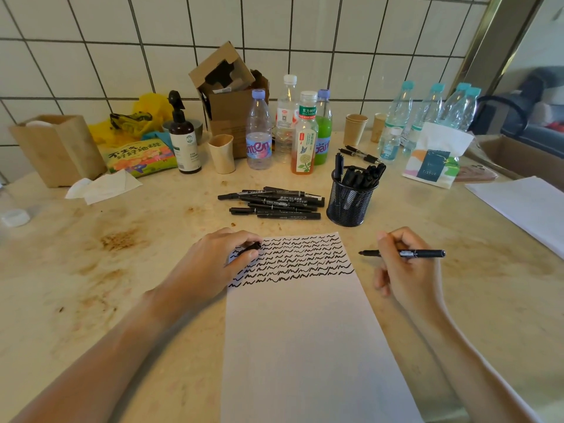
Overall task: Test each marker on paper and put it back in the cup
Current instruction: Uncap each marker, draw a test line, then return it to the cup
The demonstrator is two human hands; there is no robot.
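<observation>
Now, in the head view, the right hand (407, 267) is holding a black marker pen with white print on its barrel (406, 253), its fingers curled around the middle of the barrel. This marker is lying almost level, its uncapped tip pointing to 9 o'clock, just beside the right edge of the white sheet of paper (305, 331) and not touching it. The left hand (213, 264) is resting on the upper left corner of the sheet and pinching a small black marker cap (251, 248) between thumb and curled fingers.

Rows of black wavy test lines (293, 259) are filling the top part of the sheet; the lower part is staying blank. At 12 o'clock from the sheet, a loose pile of black capped markers (274, 204) is lying on the stained beige stone table (122, 254). Just beside this pile, at 3 o'clock from it, the black wire-mesh cup (349, 198) is standing upright with several black markers inside.

Behind them, plastic bottles (258, 132), paper cups (355, 128), a brown cardboard box (229, 87) and a dark pump bottle (184, 135) are standing along the white tiled wall (91, 41). A tissue pack (433, 157) is lying at 2 o'clock.
</observation>
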